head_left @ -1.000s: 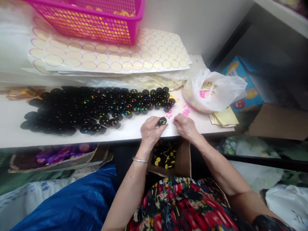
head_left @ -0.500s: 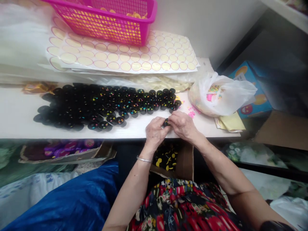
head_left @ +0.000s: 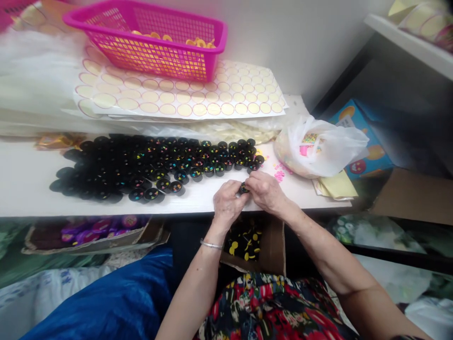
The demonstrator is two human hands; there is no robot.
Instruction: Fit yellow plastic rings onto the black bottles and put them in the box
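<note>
A small black cup (head_left: 244, 188) is held just above the table's front edge. My left hand (head_left: 228, 200) is closed round its left side. From the right, my right hand (head_left: 265, 189) pinches at the cup's rim, its fingertips partly hiding the opening. Beyond my hands stand many similar black cups (head_left: 163, 184) packed in rows, with small coloured bits inside those nearest. Pink bits (head_left: 279, 175) lie scattered on the white table (head_left: 201, 202) to the right of the rows.
A pink basket (head_left: 141, 61) of yellow pieces rests on sheets of round stickers (head_left: 184, 109) at the back. To the right are a white plastic bag (head_left: 325, 146) and a blue box (head_left: 368, 141). Below the edge, a cardboard box (head_left: 274, 245) holds black and yellow pieces.
The whole view has tilted up a little, so things sit lower in the picture. Both hands keep the same hold on the black cup.
</note>
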